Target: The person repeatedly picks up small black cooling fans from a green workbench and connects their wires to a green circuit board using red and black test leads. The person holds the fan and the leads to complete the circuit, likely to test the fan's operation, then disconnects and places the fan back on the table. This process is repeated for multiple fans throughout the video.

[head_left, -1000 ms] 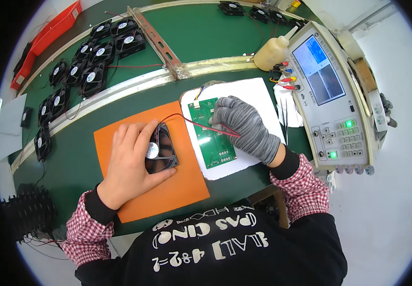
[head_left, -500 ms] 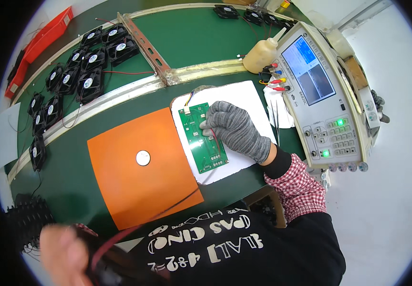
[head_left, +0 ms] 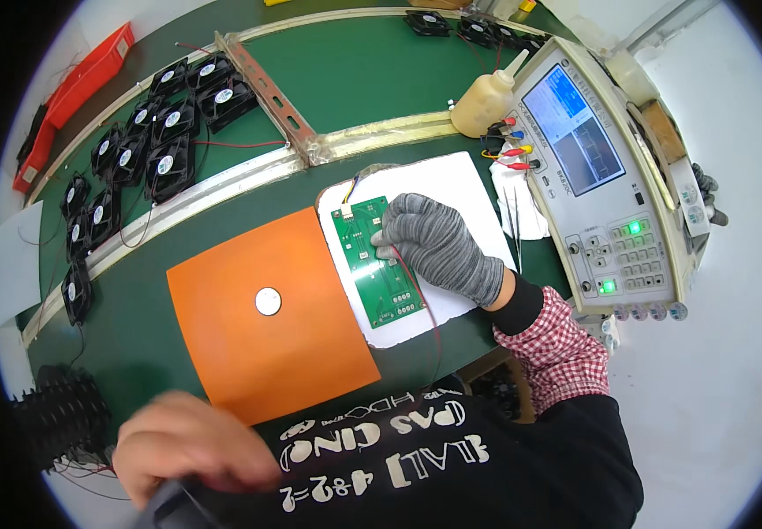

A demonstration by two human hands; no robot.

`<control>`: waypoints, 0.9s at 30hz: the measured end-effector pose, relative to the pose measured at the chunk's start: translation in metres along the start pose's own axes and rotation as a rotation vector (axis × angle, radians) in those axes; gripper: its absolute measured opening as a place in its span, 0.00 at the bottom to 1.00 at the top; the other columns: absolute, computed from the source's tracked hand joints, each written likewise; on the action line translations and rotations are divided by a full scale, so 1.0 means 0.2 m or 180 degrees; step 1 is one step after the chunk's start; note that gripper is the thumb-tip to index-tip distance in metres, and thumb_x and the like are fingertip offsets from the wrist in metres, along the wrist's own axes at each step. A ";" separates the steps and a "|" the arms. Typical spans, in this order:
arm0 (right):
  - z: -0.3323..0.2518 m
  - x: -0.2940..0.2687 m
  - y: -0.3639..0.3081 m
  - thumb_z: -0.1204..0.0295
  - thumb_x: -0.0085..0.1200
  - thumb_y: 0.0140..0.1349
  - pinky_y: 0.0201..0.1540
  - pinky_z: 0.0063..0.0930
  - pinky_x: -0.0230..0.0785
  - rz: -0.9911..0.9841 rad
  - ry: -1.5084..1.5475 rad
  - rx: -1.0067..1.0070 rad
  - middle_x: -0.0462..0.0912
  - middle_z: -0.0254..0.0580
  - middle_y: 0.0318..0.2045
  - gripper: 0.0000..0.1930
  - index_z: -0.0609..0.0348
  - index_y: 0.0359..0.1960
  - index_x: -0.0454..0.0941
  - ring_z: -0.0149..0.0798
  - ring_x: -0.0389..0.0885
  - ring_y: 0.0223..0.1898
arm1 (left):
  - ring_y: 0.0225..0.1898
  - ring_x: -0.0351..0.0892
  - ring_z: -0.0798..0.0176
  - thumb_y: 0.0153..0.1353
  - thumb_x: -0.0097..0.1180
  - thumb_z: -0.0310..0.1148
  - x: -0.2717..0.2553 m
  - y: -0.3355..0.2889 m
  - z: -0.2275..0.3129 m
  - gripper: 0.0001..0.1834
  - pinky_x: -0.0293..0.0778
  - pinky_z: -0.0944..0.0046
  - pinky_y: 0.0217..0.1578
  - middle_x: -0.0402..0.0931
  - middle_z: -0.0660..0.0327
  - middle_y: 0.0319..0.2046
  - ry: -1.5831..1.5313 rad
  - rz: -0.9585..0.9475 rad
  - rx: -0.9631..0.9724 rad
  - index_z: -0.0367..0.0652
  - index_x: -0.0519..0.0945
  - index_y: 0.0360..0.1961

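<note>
My right hand (head_left: 447, 247), in a grey striped glove, is closed in a pinch over a green circuit board (head_left: 392, 295). From its fingertips a thin red wire (head_left: 421, 286) runs across the board and past its near edge. The board lies on a white pad (head_left: 469, 181), with a small wire lead (head_left: 352, 187) plugged in at its far end. My left hand (head_left: 187, 441) is bare and low at the left, close to my body. Motion smears its fingers. A dark, blurred thing (head_left: 178, 504) shows just below it; I cannot tell whether the hand holds it.
Left of the pad lies an orange mat (head_left: 213, 309) with a round white disc (head_left: 268, 301). Several black fans (head_left: 169, 166) crowd the left behind a pale rail (head_left: 213, 196). At right stand a tester with a screen (head_left: 579, 132), a squeeze bottle (head_left: 482, 106) and tweezers (head_left: 511, 212) by a white cloth.
My left hand has moved up and right, toward the orange mat. The red wire, earlier stretched left across the mat's near corner, now hangs down beside the pad. My right hand stays over the board.
</note>
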State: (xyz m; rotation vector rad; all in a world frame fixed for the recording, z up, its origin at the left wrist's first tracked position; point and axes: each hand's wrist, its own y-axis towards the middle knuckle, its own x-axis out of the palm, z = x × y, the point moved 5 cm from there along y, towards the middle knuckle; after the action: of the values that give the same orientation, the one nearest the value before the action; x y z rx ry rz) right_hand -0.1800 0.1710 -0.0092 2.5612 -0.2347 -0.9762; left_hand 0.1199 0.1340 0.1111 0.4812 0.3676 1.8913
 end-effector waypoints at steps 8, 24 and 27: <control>-0.01 0.02 -0.01 0.73 0.64 0.51 0.39 0.37 0.74 0.0078 -0.0450 -0.0369 0.79 0.41 0.32 0.06 0.55 0.31 0.81 0.46 0.80 0.36 | 0.53 0.77 0.45 0.39 0.73 0.65 -0.01 0.42 -0.10 0.58 0.71 0.52 0.56 0.75 0.42 0.54 0.5275 -0.0096 0.1542 0.28 0.68 0.60; -0.13 -0.09 -0.02 0.71 0.66 0.53 0.43 0.33 0.77 0.1092 -0.0546 -0.0431 0.81 0.42 0.41 0.17 0.53 0.47 0.82 0.43 0.83 0.41 | 0.34 0.71 0.53 0.50 0.63 0.25 -0.45 0.68 -0.47 0.10 0.65 0.57 0.36 0.69 0.60 0.32 0.5708 0.0556 0.1546 0.44 0.74 0.32; -0.19 -0.02 0.01 0.74 0.65 0.54 0.46 0.34 0.76 0.0772 -0.0493 -0.0593 0.81 0.43 0.44 0.18 0.53 0.49 0.81 0.45 0.81 0.45 | 0.39 0.72 0.51 0.50 0.65 0.29 -0.65 0.75 -0.52 0.16 0.67 0.56 0.38 0.70 0.57 0.34 0.6026 0.0938 0.1046 0.43 0.72 0.37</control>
State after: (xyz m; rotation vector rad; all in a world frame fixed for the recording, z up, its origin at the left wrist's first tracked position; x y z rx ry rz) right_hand -0.1577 0.1814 0.0202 2.2304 -0.4629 -1.0500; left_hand -0.0100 -0.0440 0.0711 -1.3105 1.8606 2.0028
